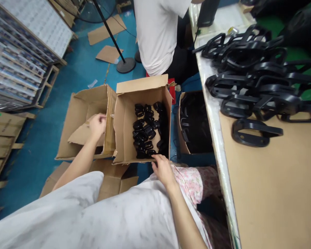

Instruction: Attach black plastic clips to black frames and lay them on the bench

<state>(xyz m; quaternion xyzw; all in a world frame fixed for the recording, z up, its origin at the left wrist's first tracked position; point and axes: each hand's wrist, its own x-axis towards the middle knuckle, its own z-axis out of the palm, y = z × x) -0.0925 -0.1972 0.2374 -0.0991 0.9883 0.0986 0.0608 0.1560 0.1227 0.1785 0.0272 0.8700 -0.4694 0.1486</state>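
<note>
Right hand (162, 169), at 6 o'clock: fingers hooked over the near rim of the open carton (124, 117) of black plastic parts (147, 129). Left hand (97, 125), at 9 o'clock: fingers pinching a loose flap (80, 133) of the empty carton (75, 110) alongside. Risk: pulling the rim could tip the carton and spill parts onto the blue floor (41, 138); at 2 o'clock, the tabletop (272, 193) carries black frames (256, 69), with a standing person (158, 34) at 12.

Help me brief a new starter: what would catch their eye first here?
Probably the heap of black frames on the bench at right. Next, the open box on the blue floor, part filled with small black parts, with the right hand at its near rim. The left hand touches a cardboard flap in the neighbouring box.
</note>
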